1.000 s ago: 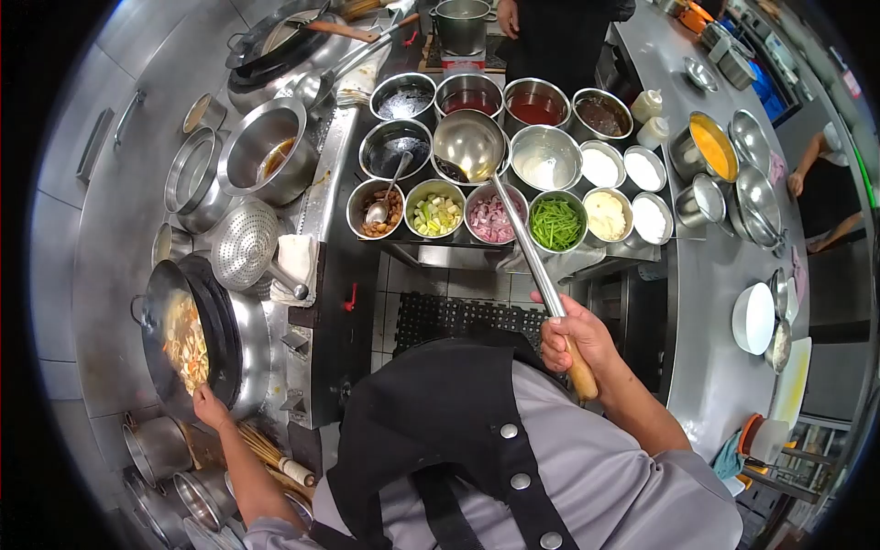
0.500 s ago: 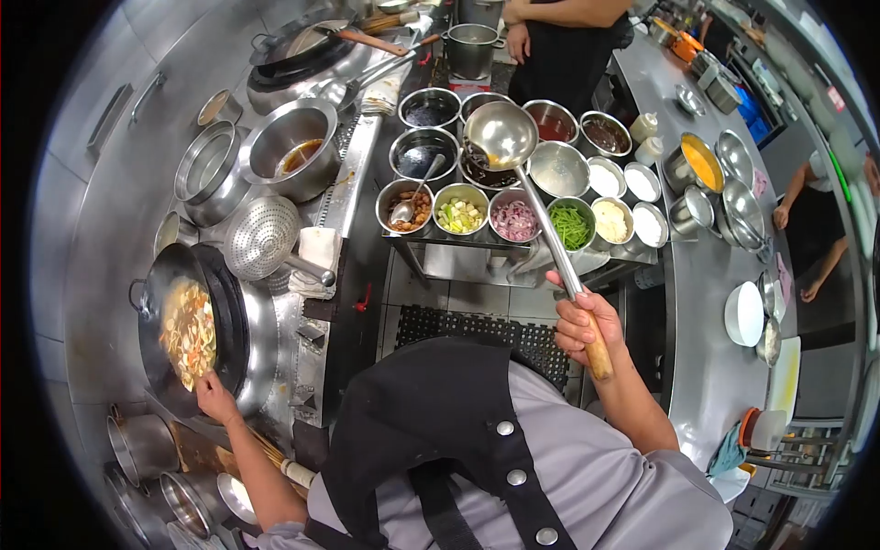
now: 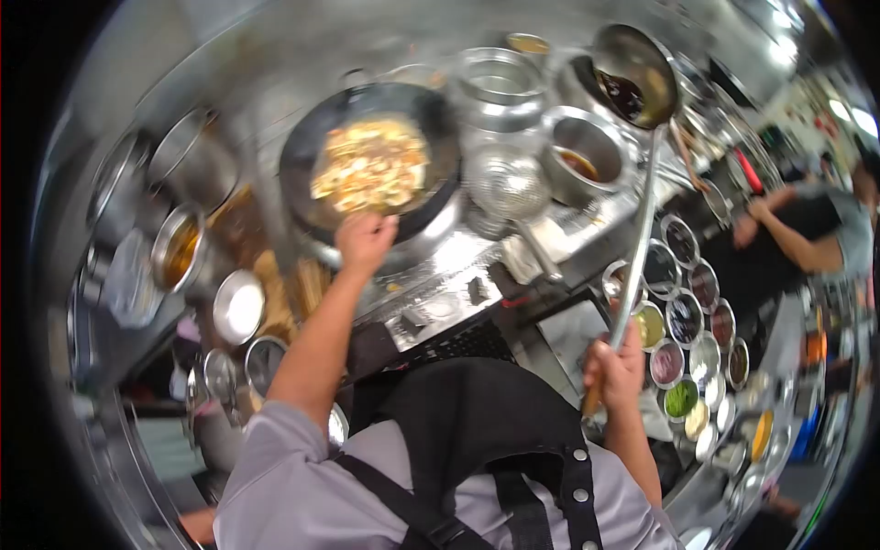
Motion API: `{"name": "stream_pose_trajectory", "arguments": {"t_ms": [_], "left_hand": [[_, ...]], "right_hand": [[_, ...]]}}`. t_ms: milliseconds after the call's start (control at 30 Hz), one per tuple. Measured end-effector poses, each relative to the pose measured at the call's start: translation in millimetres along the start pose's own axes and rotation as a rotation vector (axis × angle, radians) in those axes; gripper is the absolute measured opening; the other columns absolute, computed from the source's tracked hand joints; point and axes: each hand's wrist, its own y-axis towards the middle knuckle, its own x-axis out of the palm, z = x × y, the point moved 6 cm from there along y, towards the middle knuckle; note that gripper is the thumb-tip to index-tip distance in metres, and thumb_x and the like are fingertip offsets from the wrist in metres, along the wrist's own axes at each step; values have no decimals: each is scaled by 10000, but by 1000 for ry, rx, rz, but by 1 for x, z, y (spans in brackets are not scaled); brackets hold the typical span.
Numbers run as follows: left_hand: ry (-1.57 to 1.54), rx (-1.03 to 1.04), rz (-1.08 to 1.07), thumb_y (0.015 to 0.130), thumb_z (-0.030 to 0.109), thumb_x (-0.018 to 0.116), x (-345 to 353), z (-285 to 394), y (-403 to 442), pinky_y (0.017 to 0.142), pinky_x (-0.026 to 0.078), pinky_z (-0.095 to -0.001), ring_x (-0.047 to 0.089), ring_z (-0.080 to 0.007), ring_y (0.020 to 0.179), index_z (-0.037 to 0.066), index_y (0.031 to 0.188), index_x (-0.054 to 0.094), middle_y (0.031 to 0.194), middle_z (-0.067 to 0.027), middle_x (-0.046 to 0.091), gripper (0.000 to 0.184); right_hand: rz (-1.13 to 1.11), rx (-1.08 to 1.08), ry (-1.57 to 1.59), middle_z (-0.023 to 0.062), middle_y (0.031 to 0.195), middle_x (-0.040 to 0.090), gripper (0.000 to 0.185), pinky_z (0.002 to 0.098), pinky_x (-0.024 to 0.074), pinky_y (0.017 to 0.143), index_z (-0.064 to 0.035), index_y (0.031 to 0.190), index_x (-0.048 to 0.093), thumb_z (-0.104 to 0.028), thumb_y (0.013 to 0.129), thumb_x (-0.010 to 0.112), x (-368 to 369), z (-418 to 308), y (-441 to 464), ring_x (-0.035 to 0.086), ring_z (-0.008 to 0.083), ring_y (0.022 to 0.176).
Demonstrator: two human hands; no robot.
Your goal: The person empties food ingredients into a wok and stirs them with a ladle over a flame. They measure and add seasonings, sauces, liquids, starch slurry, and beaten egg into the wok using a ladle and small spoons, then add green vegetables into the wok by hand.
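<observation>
"What does the left grip [image 3: 365, 240] have?"

"Its fingers are curled tight at the near rim of a black, round metal wok [image 3: 438, 124], above and left of the frame's centre. Pale and orange sliced food [image 3: 371, 165] lies in the wok."

"And the right grip [image 3: 616, 368]?"

"Right of centre, closed around a long silver metal ladle [image 3: 658, 78] with a wooden handle end. The ladle slants up to the upper right, its round bowl carrying dark liquid [image 3: 621, 95]."

"What sits between them?"

"A round, perforated silver strainer [image 3: 506, 181], upper centre, beside the wok. Right of that, a deep silver metal pot [image 3: 600, 145] has brown liquid in it. A folded whitish cloth [image 3: 546, 247] lies under the strainer's handle."

"Anything farther right?"

"Round metal containers, one with bright green cut vegetables [image 3: 680, 398], at the lower right."
</observation>
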Motion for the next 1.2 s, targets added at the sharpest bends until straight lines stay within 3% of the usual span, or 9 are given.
{"name": "stream_pose_trajectory", "arguments": {"t_ms": [233, 400, 433, 700, 767, 867, 1033, 1100, 1200], "left_hand": [[-65, -58, -90, 841, 321, 735, -17, -2, -14, 618, 467, -489, 596, -363, 652, 61, 619, 582, 651, -134, 594, 375], [-35, -73, -135, 843, 340, 728, -21, -10, -16, 620, 473, -484, 591, -347, 646, 75, 600, 556, 630, -116, 589, 399], [-38, -75, -135, 843, 340, 728, -21, -12, -14, 620, 473, -484, 591, -347, 646, 75, 600, 556, 630, -116, 589, 399], [-54, -47, -120, 823, 322, 748, -23, -21, -12, 610, 469, -472, 581, -332, 633, 84, 609, 552, 628, -98, 571, 376], [-67, -18, -104, 824, 321, 749, -24, -19, -11, 609, 468, -472, 579, -331, 631, 85, 611, 552, 628, -97, 567, 374], [-63, -52, -102, 830, 322, 745, -23, -20, -13, 608, 469, -468, 575, -330, 628, 83, 616, 554, 628, -99, 564, 373], [-65, -38, -121, 835, 318, 739, -23, -25, -13, 609, 474, -465, 582, -331, 631, 83, 618, 556, 634, -102, 572, 369], [-78, -19, -109, 835, 315, 739, -25, -26, -10, 608, 476, -465, 584, -330, 634, 84, 618, 557, 634, -102, 574, 366], [-87, -26, -104, 835, 310, 737, -25, -24, -12, 607, 477, -463, 587, -329, 638, 84, 618, 559, 632, -102, 574, 360]], "right_hand": [[-482, 249, -435, 23, 773, 586, 622, 277, 465, 515, -55, 1506, 429, -87, 923, 643, 161, 169, 116, 528, 91, 563], [-430, 194, -447, 12, 722, 572, 680, 283, 459, 487, -87, 1559, 367, -91, 934, 634, 208, 145, 139, 519, 92, 536], [-403, 158, -491, -5, 692, 551, 575, 265, 443, 453, -118, 1492, 425, -36, 947, 590, 211, 135, 142, 513, 83, 510], [-504, 795, 212, 17, 679, 552, 480, 274, 444, 445, -108, 1408, 465, -42, 947, 580, 235, 94, 141, 503, 133, 478], [-458, 763, 227, 20, 681, 553, 496, 277, 443, 441, -100, 1425, 439, -42, 953, 579, 254, 98, 162, 512, 135, 477], [-400, 428, -274, 27, 671, 542, 537, 282, 436, 437, -135, 1452, 407, -47, 953, 584, 263, 105, 174, 516, 144, 471], [-412, 650, -45, 42, 684, 544, 554, 278, 407, 424, -180, 1455, 398, -59, 950, 591, 254, 71, 126, 508, 151, 463], [-454, 764, 259, 29, 669, 552, 468, 287, 421, 424, -124, 1363, 429, -68, 936, 612, 263, 68, 145, 536, 146, 490], [-459, 625, 45, 37, 702, 576, 506, 284, 432, 435, -107, 1413, 432, -70, 943, 614, 272, 102, 191, 541, 144, 509]]}}
